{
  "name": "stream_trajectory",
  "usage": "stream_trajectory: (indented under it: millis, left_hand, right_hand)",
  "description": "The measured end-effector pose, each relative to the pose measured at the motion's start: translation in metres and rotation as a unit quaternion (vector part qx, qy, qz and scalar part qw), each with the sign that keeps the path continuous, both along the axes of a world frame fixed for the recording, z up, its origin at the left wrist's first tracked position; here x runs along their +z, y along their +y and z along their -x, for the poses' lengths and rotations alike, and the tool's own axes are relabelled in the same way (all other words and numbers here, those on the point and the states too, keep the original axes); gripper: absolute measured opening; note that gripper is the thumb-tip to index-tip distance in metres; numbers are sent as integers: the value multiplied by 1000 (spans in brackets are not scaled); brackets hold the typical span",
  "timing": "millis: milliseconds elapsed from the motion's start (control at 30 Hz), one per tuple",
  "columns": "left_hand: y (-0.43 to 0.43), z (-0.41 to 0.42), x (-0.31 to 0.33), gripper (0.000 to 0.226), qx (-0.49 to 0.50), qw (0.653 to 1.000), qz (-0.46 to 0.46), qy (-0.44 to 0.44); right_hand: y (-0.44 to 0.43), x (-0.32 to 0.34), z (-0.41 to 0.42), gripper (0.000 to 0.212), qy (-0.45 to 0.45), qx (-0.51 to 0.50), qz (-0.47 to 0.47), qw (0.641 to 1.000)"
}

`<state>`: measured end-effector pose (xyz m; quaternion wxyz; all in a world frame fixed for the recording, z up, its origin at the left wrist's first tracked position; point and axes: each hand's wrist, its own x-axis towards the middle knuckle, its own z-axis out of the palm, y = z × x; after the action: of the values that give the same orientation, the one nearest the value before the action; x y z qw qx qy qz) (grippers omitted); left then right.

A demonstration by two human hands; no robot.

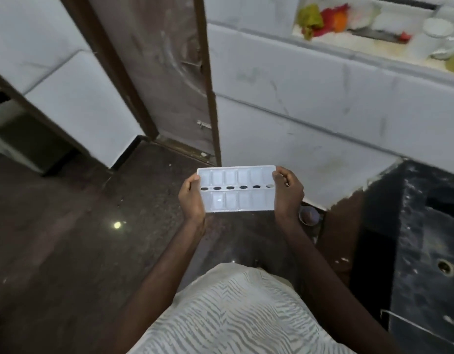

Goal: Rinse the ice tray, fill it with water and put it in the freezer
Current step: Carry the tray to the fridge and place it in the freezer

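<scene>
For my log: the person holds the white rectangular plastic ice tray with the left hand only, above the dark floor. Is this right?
No. In the head view the left hand and the right hand both hold the white rectangular plastic ice tray, above the dark floor.

This is a home kitchen. A black stone sink basin [425,251] with a round drain hole [445,267] sits at the right, against a white tiled wall [297,111]. Up on a pale ledge [361,44] stand a white ceramic mug [435,39] and a blurred heap of green, red and orange produce [323,19]. A brown wooden door [164,72] meets the dark polished floor [54,238].
</scene>
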<state>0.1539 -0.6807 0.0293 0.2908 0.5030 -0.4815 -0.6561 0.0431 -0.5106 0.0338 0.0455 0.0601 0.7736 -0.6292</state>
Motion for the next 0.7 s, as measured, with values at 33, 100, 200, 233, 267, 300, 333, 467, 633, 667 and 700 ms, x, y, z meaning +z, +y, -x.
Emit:
stream_trajectory:
  millis: [33,100,200,233,267,300,333,467,633,667,700]
  left_hand:
    - [-4,-3,0,15,18,1000,-4,3]
    - [-10,-8,-2,16,49,999,-10,12]
    - [-13,-12,-1,18,100,994,-27,24]
    - [-14,-12,-1,19,116,993,-30,24]
    - [-14,-13,-2,20,128,991,-34,25]
    - [-14,-13,-3,20,138,989,-39,24]
    - [-14,-13,-5,20,150,987,-43,22]
    - [-10,-13,-8,23,211,976,-49,19]
    - [7,-23,-14,21,295,953,-59,26]
    - [10,-26,-15,20,312,948,-60,30]
    - [13,-30,-16,20,327,942,-61,35]
  right_hand:
    - [-8,0,1,18,-3,17,-4,1000]
    - [-21,0,5,18,-12,49,-6,999]
    - [-36,0,12,18,-20,95,-17,995]
    - [-41,1,15,18,-18,114,-27,993]
    - [-45,1,18,19,-15,132,-37,990]
    - [-48,2,21,19,-10,150,-47,988]
    - [-51,2,24,19,-4,166,-55,985]
    - [-66,-5,39,21,7,231,-86,969]
    - [-80,-12,47,12,23,313,-91,945]
    - [-84,-14,48,12,28,332,-96,938]
    - [-88,-17,49,11,31,351,-103,930]
